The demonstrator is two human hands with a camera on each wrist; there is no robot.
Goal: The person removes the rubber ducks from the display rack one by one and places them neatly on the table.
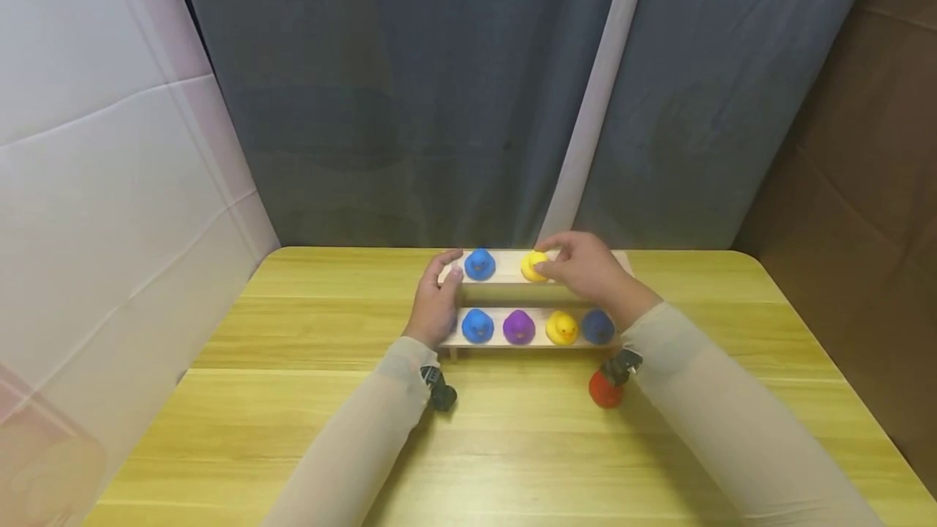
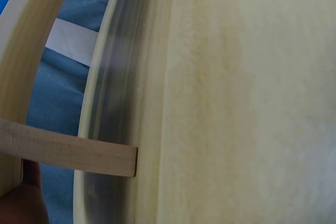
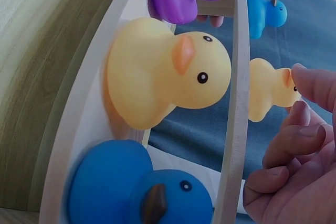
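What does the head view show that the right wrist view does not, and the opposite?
Only the head view shows the red object and the left sleeve.
Only the right wrist view shows the folded fingers of the right hand.
Both show this hand pinching the upper yellow duck, the purple duck and the wooden rack.

Pinching a yellow duck (image 1: 532, 267), upper tier (image 1: 508, 266)

Uses the right hand (image 1: 594, 268); grips the rack's (image 1: 468, 344) left end with the left hand (image 1: 433, 304). Shows a blue duck (image 1: 480, 265) farther left, four ducks along the lower tier (image 1: 540, 338) (blue (image 1: 477, 326), purple (image 1: 519, 328), yellow (image 1: 562, 328), blue (image 1: 598, 327)) and a red object (image 1: 604, 391) nearer.
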